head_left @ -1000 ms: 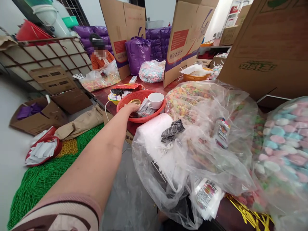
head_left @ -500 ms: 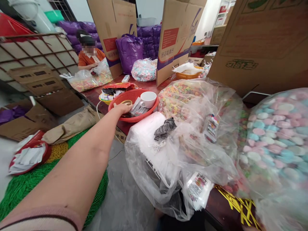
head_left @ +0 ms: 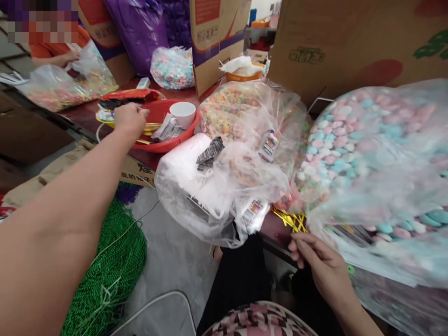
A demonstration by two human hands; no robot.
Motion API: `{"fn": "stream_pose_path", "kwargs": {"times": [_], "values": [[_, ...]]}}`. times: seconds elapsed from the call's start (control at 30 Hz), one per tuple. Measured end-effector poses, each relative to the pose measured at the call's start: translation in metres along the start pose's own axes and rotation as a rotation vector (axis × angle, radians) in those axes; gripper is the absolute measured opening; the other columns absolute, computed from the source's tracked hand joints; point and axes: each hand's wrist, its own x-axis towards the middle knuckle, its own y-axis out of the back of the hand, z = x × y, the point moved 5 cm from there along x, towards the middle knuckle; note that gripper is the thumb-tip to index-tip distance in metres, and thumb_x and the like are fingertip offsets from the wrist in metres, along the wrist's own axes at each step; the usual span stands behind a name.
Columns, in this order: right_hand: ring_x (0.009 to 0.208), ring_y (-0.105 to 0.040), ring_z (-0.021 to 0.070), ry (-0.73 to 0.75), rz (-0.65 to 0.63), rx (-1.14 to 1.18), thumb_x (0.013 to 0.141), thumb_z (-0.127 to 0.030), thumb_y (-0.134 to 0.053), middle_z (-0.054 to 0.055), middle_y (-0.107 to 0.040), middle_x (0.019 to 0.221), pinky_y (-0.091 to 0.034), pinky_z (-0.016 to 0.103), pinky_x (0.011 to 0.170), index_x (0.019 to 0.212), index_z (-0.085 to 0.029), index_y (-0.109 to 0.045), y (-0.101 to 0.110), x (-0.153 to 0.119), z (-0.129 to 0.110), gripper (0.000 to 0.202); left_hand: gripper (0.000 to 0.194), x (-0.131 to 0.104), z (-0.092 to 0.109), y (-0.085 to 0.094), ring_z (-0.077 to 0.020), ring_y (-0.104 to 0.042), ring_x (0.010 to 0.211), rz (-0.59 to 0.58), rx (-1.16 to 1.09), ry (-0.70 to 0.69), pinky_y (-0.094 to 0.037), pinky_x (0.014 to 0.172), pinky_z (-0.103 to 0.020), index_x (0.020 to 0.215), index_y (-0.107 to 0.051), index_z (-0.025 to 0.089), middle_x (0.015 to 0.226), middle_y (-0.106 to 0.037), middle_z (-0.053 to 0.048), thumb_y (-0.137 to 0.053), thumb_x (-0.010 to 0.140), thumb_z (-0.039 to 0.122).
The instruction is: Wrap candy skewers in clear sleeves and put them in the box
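Observation:
My left hand point(head_left: 130, 120) is stretched out over the left side of a red basket point(head_left: 171, 143), its fingers curled closed. Whatever they hold, if anything, is hidden. Inside the basket are a white cup point(head_left: 182, 115), some printed packets point(head_left: 167, 129) and a gold-coloured item point(head_left: 152, 128). At the table's front edge my right hand point(head_left: 320, 259) has thumb and fingers pinched together, right by several gold twist ties point(head_left: 292, 219); what is in the pinch is too small to make out. Left of it lies a stack of printed sachets point(head_left: 252, 213).
Clear bags of ring-shaped candy point(head_left: 227, 107) and pastel candy point(head_left: 339, 149) fill the table's right side. A plastic bag of white material point(head_left: 182, 172) overhangs the front edge. Green cord point(head_left: 108, 270) lies on the floor. Across the table sits a person in orange point(head_left: 58, 49).
My left hand has come up from inside the basket to its left side and its fingers have closed. My right hand has come into view. The camera has turned down and right.

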Motion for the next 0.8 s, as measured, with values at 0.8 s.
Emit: {"fn": "stream_pose_path", "kwargs": {"times": [0.8], "values": [[0.085, -0.068, 0.0195, 0.248, 0.202, 0.092, 0.081, -0.041, -0.068, 0.003, -0.074, 0.09, -0.054, 0.034, 0.08, 0.095, -0.022, -0.07, 0.01, -0.025, -0.039, 0.024, 0.035, -0.464, 0.251, 0.035, -0.0227, -0.063, 0.109, -1.176, -1.976, 0.296, -0.044, 0.101, -0.038, 0.108, -0.072, 0.019, 0.113, -0.07, -0.008, -0.069, 0.079, 0.039]]}}
